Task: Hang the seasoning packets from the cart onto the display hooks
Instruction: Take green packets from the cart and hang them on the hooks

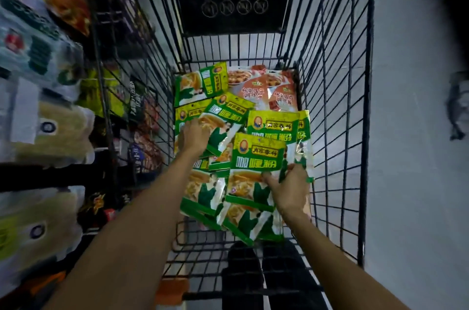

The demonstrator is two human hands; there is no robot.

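The right hand (pixel 289 190) grips a stack of green packets (pixel 256 165). The left hand (pixel 195 137), nearer, touches a loose packet (pixel 225 116) lying tilted just ahead; grip unclear.

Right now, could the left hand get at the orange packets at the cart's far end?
Probably yes: the orange packets lie mostly uncovered, the cart is open-topped, and the left hand sits on green packets just short of them.

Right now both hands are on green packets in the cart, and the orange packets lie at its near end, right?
No: the head view shows the orange packets at the far end of the cart. Left hand and right hand are on green packets.
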